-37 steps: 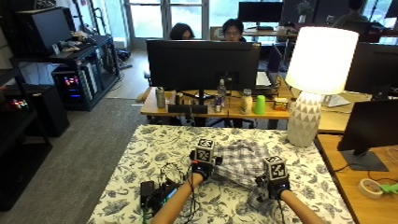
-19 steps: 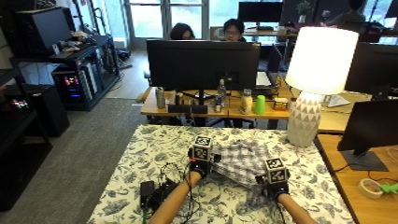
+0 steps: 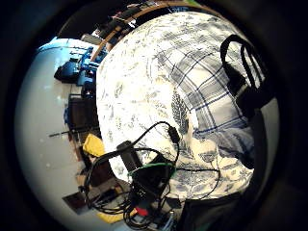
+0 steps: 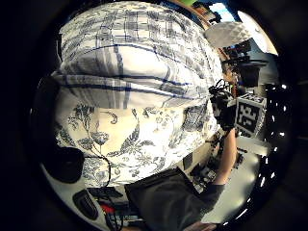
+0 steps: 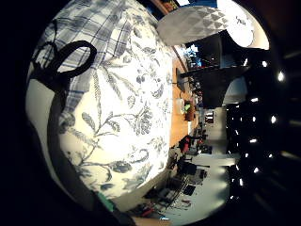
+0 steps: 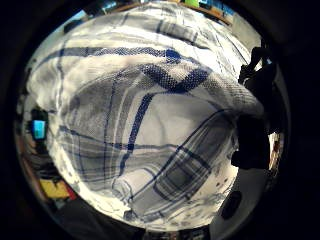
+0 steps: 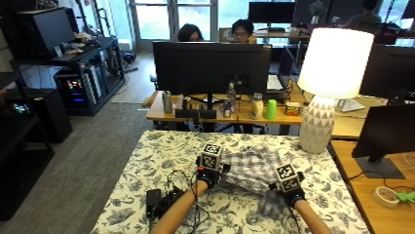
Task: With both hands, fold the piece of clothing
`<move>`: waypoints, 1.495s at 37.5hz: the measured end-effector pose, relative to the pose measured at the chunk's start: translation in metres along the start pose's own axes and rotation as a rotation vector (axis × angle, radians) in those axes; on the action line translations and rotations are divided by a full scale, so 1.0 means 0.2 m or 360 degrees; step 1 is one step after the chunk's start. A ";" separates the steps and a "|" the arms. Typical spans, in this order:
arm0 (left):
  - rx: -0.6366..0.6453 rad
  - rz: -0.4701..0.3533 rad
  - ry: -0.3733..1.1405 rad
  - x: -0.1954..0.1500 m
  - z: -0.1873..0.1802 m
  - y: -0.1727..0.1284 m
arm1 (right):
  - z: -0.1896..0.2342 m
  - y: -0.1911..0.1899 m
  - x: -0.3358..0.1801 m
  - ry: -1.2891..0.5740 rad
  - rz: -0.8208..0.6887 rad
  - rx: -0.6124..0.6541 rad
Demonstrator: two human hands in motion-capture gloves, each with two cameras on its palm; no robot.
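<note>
On the floral-clothed table (image 7: 156, 165) we see the plaid shirt (image 7: 250, 168) mid-surface, our left hand (image 7: 209, 176) and right hand (image 7: 290, 191) pinching its edges, a lamp (image 7: 327, 83) at the far right corner, cables (image 7: 170, 192) near the left edge.

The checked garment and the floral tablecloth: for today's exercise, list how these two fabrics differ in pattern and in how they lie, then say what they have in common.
Pattern: the checked garment has straight crossing stripes, while the floral tablecloth carries leaves and flowers.
Lie: the garment is bunched and folded over itself; the tablecloth lies flat across the table.
Contact: the left hand and right hand are at the garment's edges, with the tablecloth beneath it.
Shared: both are pale cloth with dark blue-grey markings.
</note>
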State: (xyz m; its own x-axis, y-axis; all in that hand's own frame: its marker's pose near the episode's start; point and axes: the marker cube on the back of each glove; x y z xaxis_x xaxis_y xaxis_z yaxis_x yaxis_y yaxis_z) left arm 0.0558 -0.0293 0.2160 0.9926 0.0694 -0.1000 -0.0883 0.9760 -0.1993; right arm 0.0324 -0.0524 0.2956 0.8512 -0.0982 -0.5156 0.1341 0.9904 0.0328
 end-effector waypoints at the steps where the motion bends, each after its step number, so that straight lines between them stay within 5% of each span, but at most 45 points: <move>1: 0.0021 0.0026 -0.0006 0.00 0.02 -0.03 | 0.01 0.04 0.01 -0.0026 -0.0008 -0.0109; 6: -0.0058 0.0181 -0.0045 0.03 0.02 0.04 | -0.03 0.09 0.07 -0.0128 -0.0064 -0.0343; 11: -0.0358 0.0791 0.0354 0.20 -0.23 0.48 | -0.16 0.12 0.11 -0.0176 -0.0105 -0.0452; 12: -0.0431 0.0814 0.0379 0.20 -0.25 0.50 | -0.20 0.13 0.11 -0.0193 -0.0115 -0.0474; 17: -0.0294 0.0401 -0.0060 0.03 -0.13 0.18 | -0.38 0.13 0.17 -0.0256 -0.0130 -0.0628; 29: -0.0180 0.0398 -0.0139 -0.07 -0.47 0.18 | -0.81 -0.02 0.32 -0.0118 -0.0073 -0.0863; 36: -0.0016 0.0168 -0.0189 -0.15 -0.66 -0.04 | -0.97 -0.29 0.32 0.0115 0.0104 -0.0584; 40: 0.0140 0.0045 -0.0305 -0.11 -0.72 -0.01 | -0.95 -0.43 0.28 0.0191 0.0241 -0.0391; 46: 0.0239 -0.0096 -0.0508 -0.12 -0.52 -0.16 | -0.94 -0.52 0.18 0.0173 0.0437 0.0111; 49: 0.0239 -0.0293 -0.0612 -0.16 -0.37 -0.26 | -0.81 -0.71 0.14 0.0155 0.0514 0.0559; 51: 0.0170 -0.0435 -0.0687 -0.19 -0.27 -0.32 | -0.70 -0.74 0.10 0.0098 0.0556 0.0654; 56: 0.0021 -0.0162 -0.0500 -0.14 -0.08 -0.40 | -0.49 -0.66 0.02 -0.0078 0.0575 0.0445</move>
State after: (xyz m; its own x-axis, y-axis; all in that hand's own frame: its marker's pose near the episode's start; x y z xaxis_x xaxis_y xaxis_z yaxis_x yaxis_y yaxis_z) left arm 0.0348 -0.1123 0.2197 0.9738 0.0295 0.2256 0.0118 0.9836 -0.1798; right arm -0.0319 -0.1737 0.2056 0.8908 0.2373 -0.3876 -0.0495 0.8984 0.4363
